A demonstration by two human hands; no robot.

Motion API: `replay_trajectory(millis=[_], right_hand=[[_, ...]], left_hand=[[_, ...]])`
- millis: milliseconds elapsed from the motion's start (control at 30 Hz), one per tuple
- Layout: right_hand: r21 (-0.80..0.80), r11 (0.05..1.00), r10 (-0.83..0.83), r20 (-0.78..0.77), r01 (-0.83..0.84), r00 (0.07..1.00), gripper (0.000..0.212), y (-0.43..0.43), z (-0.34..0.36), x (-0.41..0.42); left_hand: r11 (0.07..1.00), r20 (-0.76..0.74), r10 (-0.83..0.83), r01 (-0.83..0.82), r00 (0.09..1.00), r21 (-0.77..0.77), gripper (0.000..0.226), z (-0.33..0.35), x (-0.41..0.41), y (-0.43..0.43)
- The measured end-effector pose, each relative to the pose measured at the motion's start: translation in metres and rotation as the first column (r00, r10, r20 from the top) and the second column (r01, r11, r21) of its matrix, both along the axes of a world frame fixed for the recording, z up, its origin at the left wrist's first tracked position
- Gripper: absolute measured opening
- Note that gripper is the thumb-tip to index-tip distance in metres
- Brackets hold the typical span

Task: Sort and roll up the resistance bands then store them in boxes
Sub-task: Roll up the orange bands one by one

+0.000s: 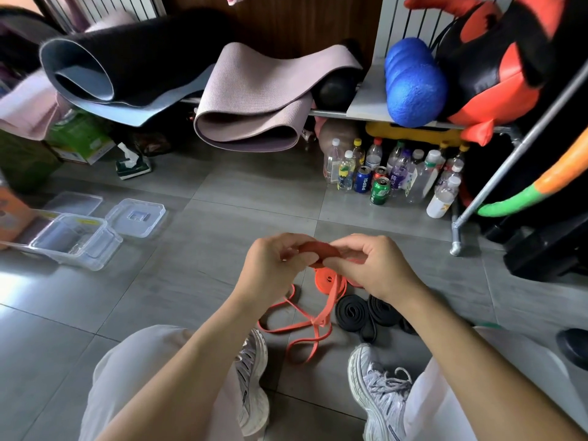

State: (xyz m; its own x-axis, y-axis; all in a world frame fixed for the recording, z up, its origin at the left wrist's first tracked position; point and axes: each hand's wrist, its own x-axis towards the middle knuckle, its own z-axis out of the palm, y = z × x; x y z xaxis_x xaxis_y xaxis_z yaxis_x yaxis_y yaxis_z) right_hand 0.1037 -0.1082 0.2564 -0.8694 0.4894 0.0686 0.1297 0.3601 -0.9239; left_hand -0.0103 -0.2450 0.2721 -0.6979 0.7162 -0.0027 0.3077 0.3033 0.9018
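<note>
Orange band (pixel 319 248) roll pinched between fingers (pixel 299 258) of both hands; tail trailing to floor (pixel 178 281)

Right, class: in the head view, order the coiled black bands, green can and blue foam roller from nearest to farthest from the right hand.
1. coiled black bands, floor just below the right hand.
2. green can, ahead among bottles.
3. blue foam roller, shelf beyond.

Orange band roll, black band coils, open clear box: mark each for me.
orange band roll (pixel 319 249): head view, on the roll's exposed orange top.
black band coils (pixel 344 306): head view, on the left coil lying on the floor.
open clear box (pixel 109 249): head view, on its right wall.
</note>
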Motion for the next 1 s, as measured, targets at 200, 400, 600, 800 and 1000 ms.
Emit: replay_trajectory(millis=[200,400,600,800,1000], right_hand=[[-0.179,0.984,-0.015,-0.165,-0.015,0.986,0.02,-0.005,0.001,-0.007],[-0.023,0.998,-0.055,-0.167,0.052,0.984,0.016,-0.009,-0.003,-0.011],[0.376,0.923,0.058,0.059,-0.077,0.997,0.014,-0.011,-0.007,-0.009],[0.089,0.995,-0.048,-0.061,0.053,0.997,0.019,-0.011,-0.002,-0.009],[-0.105,0.991,-0.093,-0.142,0.079,0.985,0.021,-0.018,0.0,-0.006]], left_hand=[[0.927,0.541,-0.017,-0.19,0.841,0.324,0.028,0.003,0.004,0.003],[0.953,0.623,-0.089,-0.115,0.777,0.28,0.018,0.009,0.008,0.001],[0.976,-0.524,-0.188,0.097,0.83,-0.196,0.027,-0.008,-0.001,-0.007],[0.999,-0.119,0.042,-0.042,0.992,0.003,0.021,0.0,-0.002,-0.008],[0.941,0.504,-0.05,-0.128,0.862,0.312,0.017,0.009,0.006,-0.008]])
